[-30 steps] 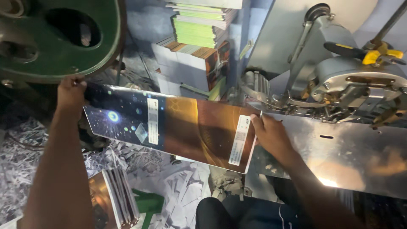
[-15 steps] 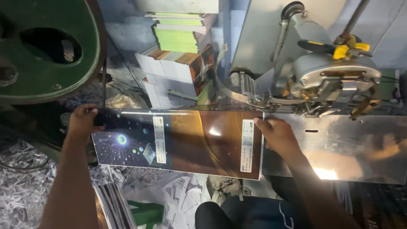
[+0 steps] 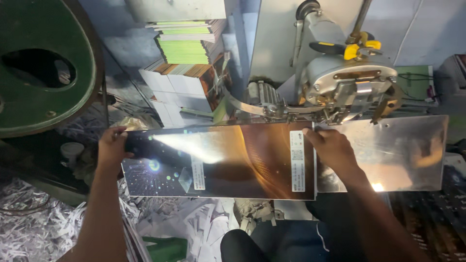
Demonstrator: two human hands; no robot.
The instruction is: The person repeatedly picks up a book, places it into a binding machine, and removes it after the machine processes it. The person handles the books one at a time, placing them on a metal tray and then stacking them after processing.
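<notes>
— What labels show on the glossy cover sheet [image 3: 233, 160]?

— Two white rectangular ones. The taller strip label [image 3: 297, 160] stands upright near the sheet's right edge, just beside the right hand [image 3: 330, 148]. The smaller label [image 3: 197, 172] sits left of centre, toward the lower edge, on the dark starry part.

— Any packages?

— A stack of white boxes [image 3: 177, 94] stands behind the sheet's upper edge, with green and orange booklets [image 3: 187, 48] piled on top.
</notes>
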